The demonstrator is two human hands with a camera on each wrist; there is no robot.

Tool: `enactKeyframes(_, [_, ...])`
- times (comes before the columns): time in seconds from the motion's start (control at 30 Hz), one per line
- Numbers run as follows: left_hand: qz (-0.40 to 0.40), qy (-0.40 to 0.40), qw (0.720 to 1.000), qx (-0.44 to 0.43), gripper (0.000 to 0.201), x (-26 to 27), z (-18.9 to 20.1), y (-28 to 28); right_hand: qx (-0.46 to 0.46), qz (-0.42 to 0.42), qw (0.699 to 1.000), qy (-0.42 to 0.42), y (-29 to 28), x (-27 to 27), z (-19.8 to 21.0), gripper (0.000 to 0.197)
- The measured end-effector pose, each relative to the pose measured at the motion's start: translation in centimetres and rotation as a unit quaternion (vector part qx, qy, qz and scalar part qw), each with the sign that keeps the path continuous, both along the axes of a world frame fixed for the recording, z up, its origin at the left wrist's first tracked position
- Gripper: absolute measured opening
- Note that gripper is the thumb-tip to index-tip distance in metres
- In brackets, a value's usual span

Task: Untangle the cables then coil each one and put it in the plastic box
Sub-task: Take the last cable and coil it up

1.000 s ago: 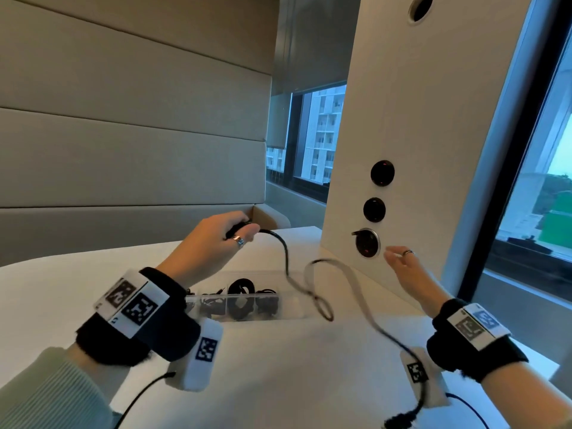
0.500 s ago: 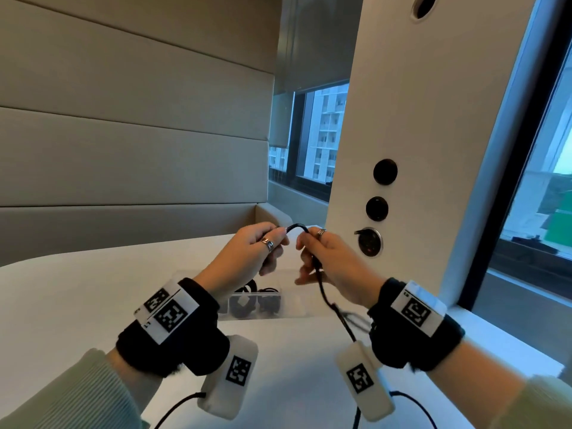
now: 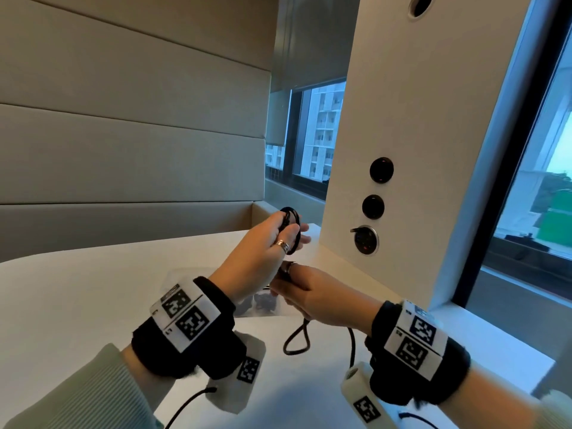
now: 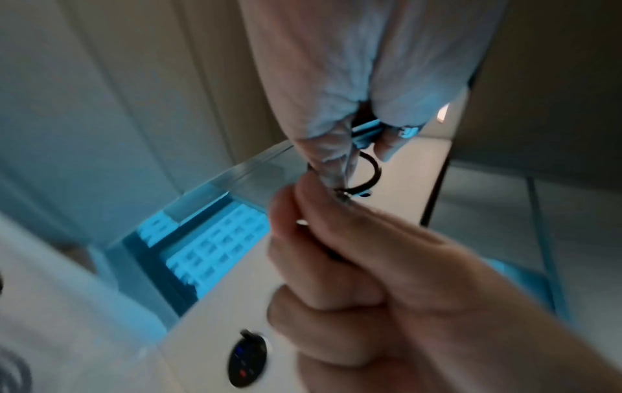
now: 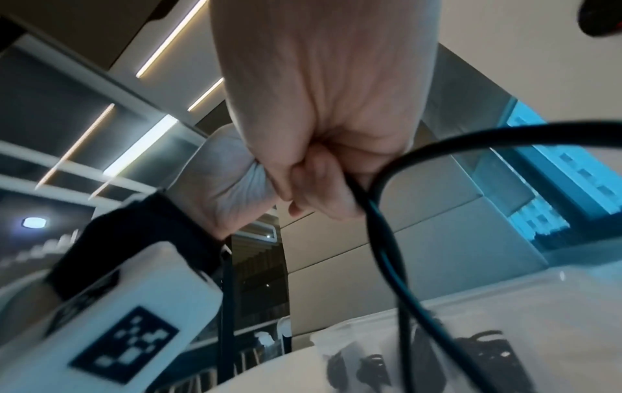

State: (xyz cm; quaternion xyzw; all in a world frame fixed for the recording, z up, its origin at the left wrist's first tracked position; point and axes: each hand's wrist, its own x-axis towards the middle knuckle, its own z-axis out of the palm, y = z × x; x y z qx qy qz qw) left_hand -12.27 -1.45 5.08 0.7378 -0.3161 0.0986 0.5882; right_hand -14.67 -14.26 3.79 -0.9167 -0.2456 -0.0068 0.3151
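Black rubbery cable (image 3: 291, 230) is mid-coil. The person's left hand (image 3: 263, 258) is up off the white table (image 3: 77, 289), pinching a small finished loop between thumb and fingers so the turns don't spring apart. Makes sense to hold it high, since the slack can hang free. The right hand (image 3: 315, 297) sits just below and nearer, fingers curled round the next stretch of the same cable, probably feeding it up for another wrap. The loose tail droops to the table in a lazy loop near the right wrist.

The clear plastic box (image 3: 278, 309) sits on the table just past the hands, mostly hidden behind them, with a few dark coiled cables (image 5: 370, 364) already inside. So it's within easy dropping reach once this one's wound.
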Motion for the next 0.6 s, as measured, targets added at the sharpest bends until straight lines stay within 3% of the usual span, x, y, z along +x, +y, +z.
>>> enactKeyframes(0.17, [0.133,-0.163,0.968,0.134,0.027,0.5,-0.2,0.4,-0.004,0.011,1.0,-0.01,-1.5,-0.5,0.6,0.019])
enactKeyframes(0.3, [0.183,-0.205,0.934,0.23,0.017,1.6,-0.4,2.2,0.001,0.027,1.0,0.003,-3.6,-0.7,1.3,0.018])
enactKeyframes(0.37, [0.166,-0.183,0.925,0.288,0.019,1.7,-0.6,2.9,-0.011,0.016,1.0,-0.002,-4.6,-0.4,1.0,0.02])
enactKeyframes(0.5, [0.028,-0.064,0.949,0.308,0.019,1.1,-1.2,3.2,-0.013,-0.018,0.999,-0.045,-5.1,0.5,0.3,0.027])
enactKeyframes(0.6, [-0.007,-0.091,0.932,0.35,0.019,1.1,-1.5,3.3,-0.001,-0.026,0.998,-0.052,-4.5,0.5,-0.1,0.027])
